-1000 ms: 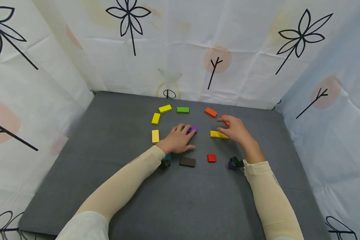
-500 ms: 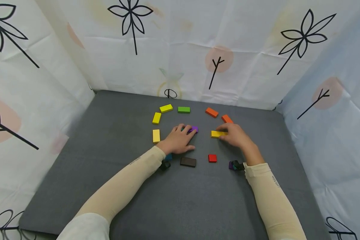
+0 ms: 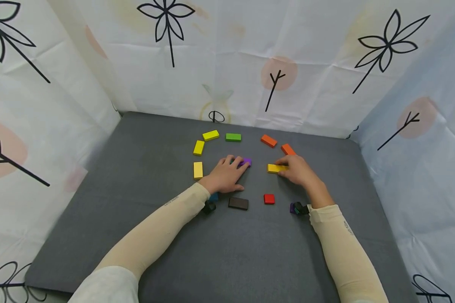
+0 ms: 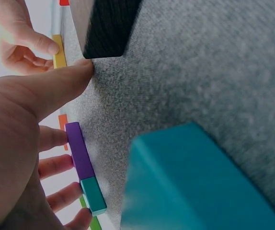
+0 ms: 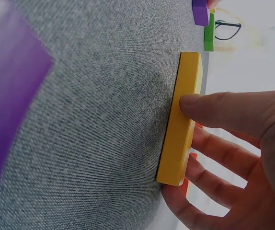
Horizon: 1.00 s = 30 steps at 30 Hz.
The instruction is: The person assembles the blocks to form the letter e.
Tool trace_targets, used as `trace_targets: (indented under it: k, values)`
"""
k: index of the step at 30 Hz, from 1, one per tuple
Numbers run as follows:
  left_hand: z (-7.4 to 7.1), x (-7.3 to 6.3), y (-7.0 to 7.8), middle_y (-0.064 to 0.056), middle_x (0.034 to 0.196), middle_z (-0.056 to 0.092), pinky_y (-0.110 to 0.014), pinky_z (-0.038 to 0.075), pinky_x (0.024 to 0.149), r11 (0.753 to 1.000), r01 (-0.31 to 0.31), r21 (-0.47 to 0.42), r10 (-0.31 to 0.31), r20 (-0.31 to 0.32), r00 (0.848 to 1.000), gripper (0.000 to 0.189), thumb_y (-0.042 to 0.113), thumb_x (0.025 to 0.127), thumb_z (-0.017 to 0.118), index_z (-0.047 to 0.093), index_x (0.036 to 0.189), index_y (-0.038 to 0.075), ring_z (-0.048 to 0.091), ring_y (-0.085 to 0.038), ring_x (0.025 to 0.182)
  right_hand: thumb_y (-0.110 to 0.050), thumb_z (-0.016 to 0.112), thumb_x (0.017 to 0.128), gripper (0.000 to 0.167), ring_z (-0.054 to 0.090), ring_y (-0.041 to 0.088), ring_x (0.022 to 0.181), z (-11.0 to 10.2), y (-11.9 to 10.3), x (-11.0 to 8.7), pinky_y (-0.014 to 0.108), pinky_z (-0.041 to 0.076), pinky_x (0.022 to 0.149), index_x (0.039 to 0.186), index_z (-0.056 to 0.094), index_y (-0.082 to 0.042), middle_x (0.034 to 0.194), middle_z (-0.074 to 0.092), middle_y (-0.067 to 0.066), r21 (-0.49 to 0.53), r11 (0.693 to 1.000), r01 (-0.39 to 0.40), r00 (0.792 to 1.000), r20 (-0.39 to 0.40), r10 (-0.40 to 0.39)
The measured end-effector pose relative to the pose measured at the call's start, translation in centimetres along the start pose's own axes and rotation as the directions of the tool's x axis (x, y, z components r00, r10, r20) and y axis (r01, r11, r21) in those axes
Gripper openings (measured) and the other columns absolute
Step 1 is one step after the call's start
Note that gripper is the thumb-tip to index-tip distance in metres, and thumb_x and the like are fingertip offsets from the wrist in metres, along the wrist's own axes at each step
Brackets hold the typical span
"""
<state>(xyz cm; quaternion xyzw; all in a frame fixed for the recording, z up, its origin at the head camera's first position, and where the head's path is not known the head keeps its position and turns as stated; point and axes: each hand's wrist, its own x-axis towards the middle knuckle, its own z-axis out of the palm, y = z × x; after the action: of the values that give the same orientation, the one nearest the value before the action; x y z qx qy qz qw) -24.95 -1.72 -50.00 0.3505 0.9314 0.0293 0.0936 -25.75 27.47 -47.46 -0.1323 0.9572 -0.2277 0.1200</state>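
My right hand (image 3: 299, 170) pinches a yellow block (image 5: 178, 129) lying on the grey tabletop. In the right wrist view the thumb presses the block's near side, with fingers behind it and at one end. My left hand (image 3: 223, 174) lies spread, palm down. Its fingertips touch a purple block (image 4: 80, 148) and a teal block (image 4: 94, 194) standing end to end; in the head view the hand hides the teal one. The left thumb tip is close to a dark brown block (image 3: 238, 203). Under the left wrist, a blue block (image 3: 214, 197) shows partly.
Around the hands lie a red block (image 3: 269, 199), two orange blocks (image 3: 268, 141), a green block (image 3: 233, 137) and several yellow blocks (image 3: 198, 170). Another purple block (image 3: 292, 208) is partly hidden by the right wrist camera (image 3: 300, 208). Printed cloth (image 3: 235, 92) encloses the table.
My right hand has come down from above the orange and yellow blocks and taken hold of the yellow block. The left hand has stayed in place.
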Motion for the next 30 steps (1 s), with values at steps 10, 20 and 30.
trace_targets:
  k: [10, 20, 30]
  values:
    - [0.1, 0.0, -0.1, -0.012, 0.169, 0.033, -0.057, 0.030, 0.123, 1.000, -0.007, 0.000, 0.007, 0.000, 1.000, 0.089, 0.057, 0.102, 0.072, 0.035, 0.171, 0.016, 0.032, -0.038, 0.150, -0.004, 0.076, 0.101, 0.038, 0.063, 0.042, 0.121, -0.1, -0.1, -0.1, 0.060, 0.051, 0.104, 0.138, 0.073, 0.001, 0.136, 0.070, 0.024, -0.023, 1.000, -0.006, 1.000, -0.005, 0.005]
    - [0.0, 0.0, 0.1, -0.012, 0.170, 0.033, -0.057, 0.029, 0.124, 1.000, 0.012, 0.020, -0.012, 0.011, 1.000, 0.089, 0.058, 0.102, 0.071, 0.035, 0.171, 0.016, 0.032, -0.038, 0.151, -0.007, 0.077, 0.101, 0.037, 0.064, 0.041, 0.117, -1.0, -0.9, 0.5, 0.058, 0.053, 0.099, 0.138, 0.074, -0.002, 0.132, 0.071, 0.021, -0.053, 0.998, 0.027, 0.999, -0.027, -0.029]
    - [0.1, 0.0, 0.2, -0.012, 0.171, 0.031, -0.056, 0.029, 0.124, 0.999, 0.018, 0.038, -0.018, 0.012, 1.000, 0.090, 0.058, 0.102, 0.071, 0.033, 0.172, 0.017, 0.030, -0.038, 0.153, -0.007, 0.077, 0.101, 0.037, 0.062, 0.039, 0.115, -1.7, -2.2, 1.1, 0.055, 0.053, 0.098, 0.138, 0.074, -0.004, 0.130, 0.071, 0.018, -0.078, 0.997, 0.016, 1.000, -0.019, -0.017]
